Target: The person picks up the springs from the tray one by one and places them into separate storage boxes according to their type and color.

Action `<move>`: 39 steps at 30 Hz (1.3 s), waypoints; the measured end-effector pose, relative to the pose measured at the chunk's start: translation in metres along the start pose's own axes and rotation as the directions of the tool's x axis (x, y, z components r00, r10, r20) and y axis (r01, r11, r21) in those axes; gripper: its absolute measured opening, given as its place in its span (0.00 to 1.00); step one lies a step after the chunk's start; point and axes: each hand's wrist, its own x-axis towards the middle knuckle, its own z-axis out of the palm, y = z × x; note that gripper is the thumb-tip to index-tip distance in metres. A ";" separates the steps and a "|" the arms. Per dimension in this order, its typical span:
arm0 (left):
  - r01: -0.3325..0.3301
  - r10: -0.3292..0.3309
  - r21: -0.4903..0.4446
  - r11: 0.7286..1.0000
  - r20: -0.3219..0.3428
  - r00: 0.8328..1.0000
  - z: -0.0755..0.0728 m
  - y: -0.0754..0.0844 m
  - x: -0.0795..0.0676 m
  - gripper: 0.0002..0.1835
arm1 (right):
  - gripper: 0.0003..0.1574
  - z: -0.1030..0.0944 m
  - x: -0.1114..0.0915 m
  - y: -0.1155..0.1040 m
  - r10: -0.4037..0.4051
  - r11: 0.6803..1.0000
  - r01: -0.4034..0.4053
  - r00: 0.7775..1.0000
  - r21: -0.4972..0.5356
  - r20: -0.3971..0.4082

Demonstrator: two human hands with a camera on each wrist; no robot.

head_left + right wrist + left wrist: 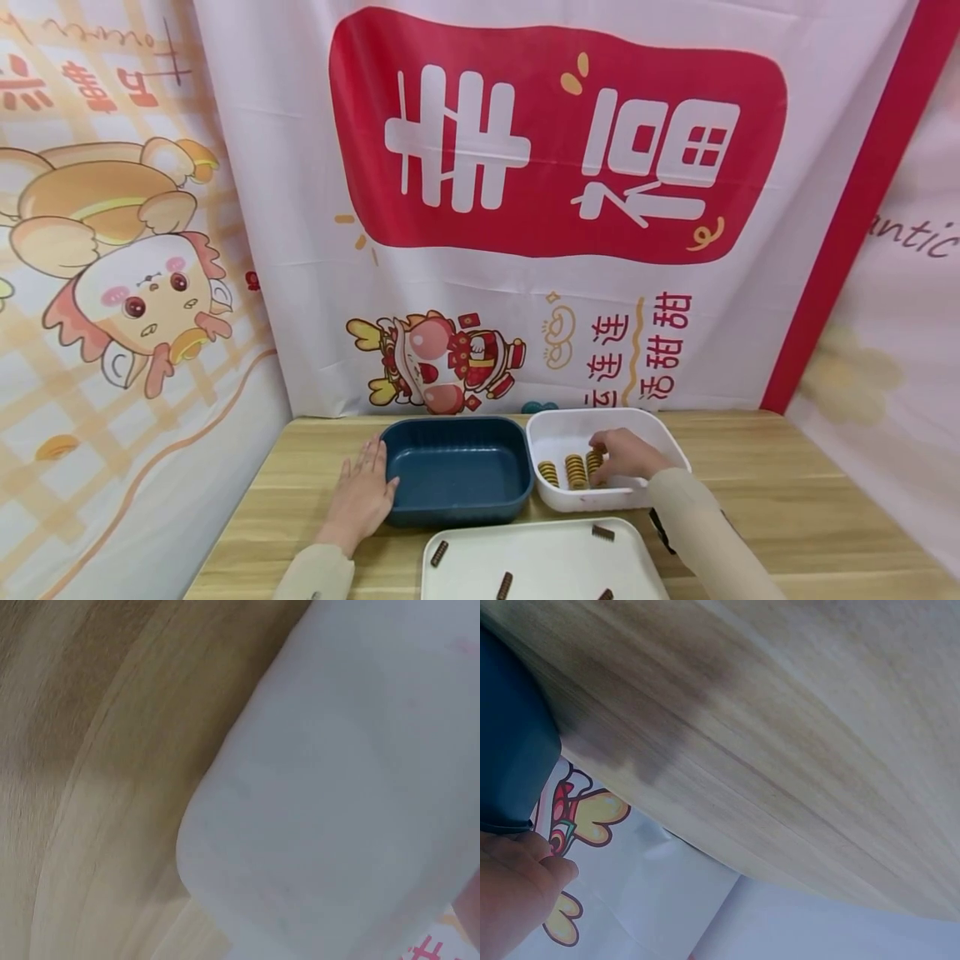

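My left hand [360,496] lies against the left rim of a dark blue bin [457,479], its fingers extended; the left wrist view shows that hand [517,889] beside the bin's wall [514,735]. Inside a white bin [592,501], my right hand [626,455] has thumb and fingers at the two ends of a row of round sandwich cookies [595,461], pinching it. Two more cookie rows stand to its left, a middle row [575,472] and a left row [548,473]. The white bin's outer wall [330,787] fills most of the right wrist view, hiding the cookies there.
In front of the bins, a white tray [540,546] carries several dark brown ridged pieces [439,553], spread apart. Both bins stand side by side on a wooden table [757,483]. Behind the table hangs a printed cloth [300,250], with more cloth at both sides.
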 end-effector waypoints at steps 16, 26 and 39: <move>0.002 -0.003 0.014 1.000 0.013 1.000 0.002 -0.005 -0.002 0.33 | 0.24 -0.028 -0.023 -0.018 -0.213 0.977 0.212 0.971 -0.019 -0.112; 0.000 0.000 0.018 1.000 0.015 1.000 0.001 -0.003 -0.002 0.33 | 0.26 -0.046 -0.072 -0.054 -0.408 0.912 0.403 0.908 -0.077 -0.089; -0.011 0.011 0.015 1.000 0.006 1.000 -0.002 -0.001 -0.002 0.33 | 0.24 -0.039 -0.133 -0.084 -0.604 0.795 0.605 0.796 -0.043 0.039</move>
